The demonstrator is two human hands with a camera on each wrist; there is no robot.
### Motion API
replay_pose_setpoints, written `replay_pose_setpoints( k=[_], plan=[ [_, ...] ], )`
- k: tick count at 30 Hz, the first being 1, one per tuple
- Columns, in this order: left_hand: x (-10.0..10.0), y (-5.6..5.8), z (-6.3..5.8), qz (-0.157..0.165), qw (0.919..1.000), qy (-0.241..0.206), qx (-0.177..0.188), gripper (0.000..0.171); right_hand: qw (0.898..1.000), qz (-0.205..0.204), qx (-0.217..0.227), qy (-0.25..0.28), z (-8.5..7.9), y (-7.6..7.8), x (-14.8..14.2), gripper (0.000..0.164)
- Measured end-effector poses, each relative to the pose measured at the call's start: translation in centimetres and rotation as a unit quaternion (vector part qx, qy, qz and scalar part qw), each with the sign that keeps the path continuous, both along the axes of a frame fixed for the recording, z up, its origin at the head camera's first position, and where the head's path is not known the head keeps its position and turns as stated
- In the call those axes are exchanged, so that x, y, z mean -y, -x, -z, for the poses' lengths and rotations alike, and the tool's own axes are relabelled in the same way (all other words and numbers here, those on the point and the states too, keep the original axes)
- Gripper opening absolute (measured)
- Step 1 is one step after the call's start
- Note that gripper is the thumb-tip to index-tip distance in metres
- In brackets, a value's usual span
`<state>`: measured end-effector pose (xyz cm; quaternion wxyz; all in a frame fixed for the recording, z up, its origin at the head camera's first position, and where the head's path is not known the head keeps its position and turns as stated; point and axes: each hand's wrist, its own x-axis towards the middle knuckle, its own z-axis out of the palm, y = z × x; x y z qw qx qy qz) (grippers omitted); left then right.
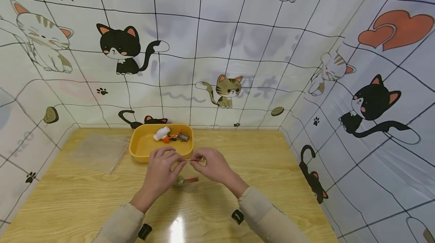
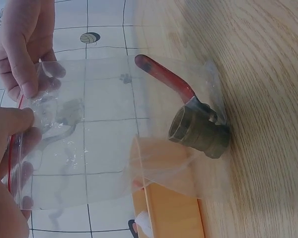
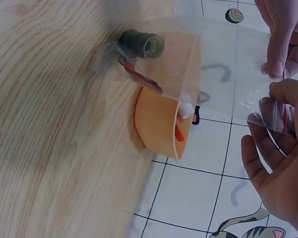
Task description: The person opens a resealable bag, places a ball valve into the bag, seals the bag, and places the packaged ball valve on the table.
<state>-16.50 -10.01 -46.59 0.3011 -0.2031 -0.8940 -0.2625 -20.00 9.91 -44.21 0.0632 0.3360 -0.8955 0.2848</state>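
A clear zip bag (image 2: 107, 148) with a red seal line stands upright between the hands, its lower end at the table. Inside it lies a brass ball valve (image 2: 198, 131) with a red lever handle (image 2: 166, 77). My left hand (image 1: 163, 168) pinches the bag's top edge between thumb and fingers. Close beside it, my right hand (image 1: 213, 165) pinches the same edge along the seal. From the right wrist, the valve (image 3: 141, 44) shows through the plastic at the bag's bottom.
Just beyond the hands is a yellow bin (image 1: 141, 152) holding a white piece (image 1: 161, 133), orange items and a small metal part (image 1: 183, 137). Left of the bin, flat clear bags (image 1: 100, 152) lie on the wooden table (image 1: 258, 160). Cat-patterned sheeting (image 1: 180, 46) surrounds the table.
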Motion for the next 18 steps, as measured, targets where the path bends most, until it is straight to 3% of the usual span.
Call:
replay_pose_setpoints(
  k=[8,18],
  plan=[
    [-0.12,-0.04,-0.25,-0.006,0.9999,0.009,0.004,0.006,1.0,-0.004,-0.024,0.004,0.33,0.1,0.05,0.008],
    [-0.46,0.14,-0.07,0.001,0.9996,0.022,-0.017,0.01,1.0,-0.014,-0.014,-0.002,0.32,0.08,0.05,0.011]
  ],
)
